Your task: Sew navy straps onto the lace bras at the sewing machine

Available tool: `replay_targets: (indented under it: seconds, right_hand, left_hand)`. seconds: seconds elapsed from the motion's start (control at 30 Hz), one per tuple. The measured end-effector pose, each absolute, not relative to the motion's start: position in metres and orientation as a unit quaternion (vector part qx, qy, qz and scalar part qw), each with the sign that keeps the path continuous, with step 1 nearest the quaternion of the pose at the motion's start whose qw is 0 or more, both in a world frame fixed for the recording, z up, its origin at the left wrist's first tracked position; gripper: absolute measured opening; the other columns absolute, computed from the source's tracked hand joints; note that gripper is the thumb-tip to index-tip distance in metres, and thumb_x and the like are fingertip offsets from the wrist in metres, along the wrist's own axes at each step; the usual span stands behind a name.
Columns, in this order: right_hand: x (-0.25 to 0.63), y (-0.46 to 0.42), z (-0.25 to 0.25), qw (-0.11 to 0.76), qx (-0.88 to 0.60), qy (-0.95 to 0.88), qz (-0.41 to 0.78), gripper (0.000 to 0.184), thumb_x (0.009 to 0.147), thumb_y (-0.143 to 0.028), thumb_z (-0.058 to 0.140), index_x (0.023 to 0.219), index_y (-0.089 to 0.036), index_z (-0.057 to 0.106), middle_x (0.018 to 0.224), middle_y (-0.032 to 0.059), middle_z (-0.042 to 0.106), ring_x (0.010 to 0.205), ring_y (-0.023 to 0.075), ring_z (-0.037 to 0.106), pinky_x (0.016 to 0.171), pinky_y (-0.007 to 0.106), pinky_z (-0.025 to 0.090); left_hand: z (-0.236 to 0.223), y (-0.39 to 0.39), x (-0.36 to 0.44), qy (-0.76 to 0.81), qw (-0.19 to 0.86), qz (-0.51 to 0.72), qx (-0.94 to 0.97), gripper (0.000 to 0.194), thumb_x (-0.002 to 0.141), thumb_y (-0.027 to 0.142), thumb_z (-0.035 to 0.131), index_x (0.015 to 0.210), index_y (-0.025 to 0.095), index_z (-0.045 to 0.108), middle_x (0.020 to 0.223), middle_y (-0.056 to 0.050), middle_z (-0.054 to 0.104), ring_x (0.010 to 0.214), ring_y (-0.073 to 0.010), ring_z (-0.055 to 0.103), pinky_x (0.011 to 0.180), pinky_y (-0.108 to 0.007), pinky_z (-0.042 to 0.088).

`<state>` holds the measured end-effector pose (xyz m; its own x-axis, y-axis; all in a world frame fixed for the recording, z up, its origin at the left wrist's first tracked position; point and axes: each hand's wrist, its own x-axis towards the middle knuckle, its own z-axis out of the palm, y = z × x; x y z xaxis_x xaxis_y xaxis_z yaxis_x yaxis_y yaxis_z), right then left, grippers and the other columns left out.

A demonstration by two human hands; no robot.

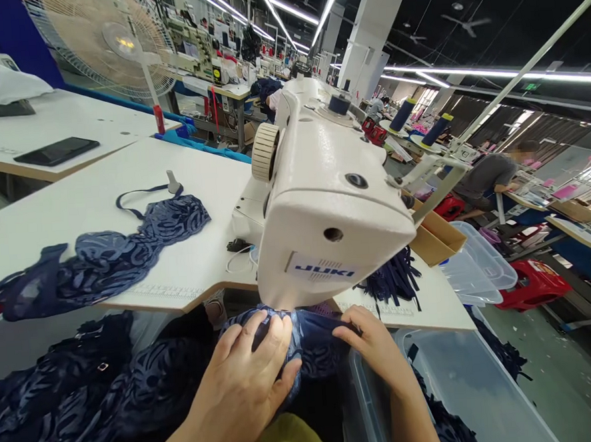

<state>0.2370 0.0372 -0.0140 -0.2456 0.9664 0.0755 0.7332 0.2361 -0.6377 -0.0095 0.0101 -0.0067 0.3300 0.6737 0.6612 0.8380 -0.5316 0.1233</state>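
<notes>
At the surface's (94, 200) edge, just below the machine (320, 219), our left hand (249, 367) lies unclenched on the garment (318, 363) while our right hand (375, 339) pinches its band (314, 326), and uneven tension between them could pucker the cloth.

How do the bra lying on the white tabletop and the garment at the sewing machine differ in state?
The bra lies stretched out, untouched; the garment is under the left hand and pinched by the right hand. The bra shows both cups, while the garment is partly hidden. Both are navy and patterned.
</notes>
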Motion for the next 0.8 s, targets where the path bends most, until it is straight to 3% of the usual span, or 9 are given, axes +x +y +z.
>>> replay_targets:
  seconds: [0.13,0.27,0.4,0.53,0.67,0.8]
  right_hand:
    - [0.25,0.034,-0.015,0.254,-0.576,-0.733,0.259,0.011,0.093,-0.028,0.055,0.084,-0.023,0.052,0.09,0.0008,0.054,0.087,0.0174,0.053,0.079,0.027,0.041]
    - [0.258,0.027,-0.019,0.261,-0.61,-0.714,0.224,0.012,0.095,-0.03,0.048,0.089,-0.024,0.055,0.094,0.0033,0.054,0.091,0.0196,0.054,0.084,0.03,0.041]
    - [0.261,0.019,-0.02,0.238,-0.66,-0.669,0.246,0.017,0.096,-0.037,0.045,0.093,-0.025,0.056,0.085,0.0019,0.062,0.081,0.0202,0.059,0.076,0.031,0.042]
    - [0.26,0.019,-0.019,0.301,-0.627,-0.632,0.343,0.023,0.095,-0.041,0.044,0.085,-0.023,0.053,0.074,-0.0004,0.059,0.072,0.0174,0.056,0.069,0.028,0.043]
    - [0.239,0.026,-0.018,0.39,-0.535,-0.566,0.492,0.024,0.087,-0.043,0.054,0.078,-0.021,0.05,0.073,-0.0013,0.052,0.066,0.0138,0.049,0.062,0.026,0.042]
    - [0.192,0.035,-0.013,0.431,-0.463,-0.463,0.621,0.026,0.079,-0.042,0.063,0.088,-0.023,0.047,0.066,-0.0064,0.044,0.051,0.0092,0.041,0.052,0.023,0.039]
  left_hand:
    - [-0.005,0.008,-0.007,-0.469,0.118,-0.33,-0.811,0.039,0.097,0.039,0.039,0.112,0.015,0.066,0.11,-0.004,0.071,0.103,-0.0279,0.06,0.086,-0.041,0.038]
    - [-0.009,0.006,-0.004,-0.47,0.115,-0.309,-0.819,0.053,0.095,0.053,0.036,0.118,0.014,0.064,0.113,-0.006,0.07,0.106,-0.0304,0.058,0.088,-0.043,0.037]
    - [-0.015,0.002,-0.002,-0.469,0.117,-0.281,-0.829,0.067,0.089,0.064,0.04,0.126,0.01,0.058,0.122,-0.012,0.065,0.115,-0.0352,0.053,0.093,-0.046,0.035]
    - [-0.014,-0.003,-0.008,-0.447,0.123,-0.26,-0.847,0.048,0.091,0.043,0.042,0.129,0.016,0.054,0.125,-0.014,0.062,0.121,-0.0353,0.051,0.095,-0.047,0.034]
    - [-0.016,-0.002,-0.033,-0.456,0.12,-0.305,-0.827,0.035,0.09,0.016,0.034,0.11,0.013,0.063,0.12,-0.016,0.063,0.115,-0.0282,0.056,0.096,-0.043,0.036]
    - [-0.027,0.006,-0.057,-0.477,0.18,-0.311,-0.802,0.027,0.09,0.01,0.041,0.108,0.006,0.06,0.121,-0.022,0.06,0.111,-0.0307,0.056,0.092,-0.042,0.04]
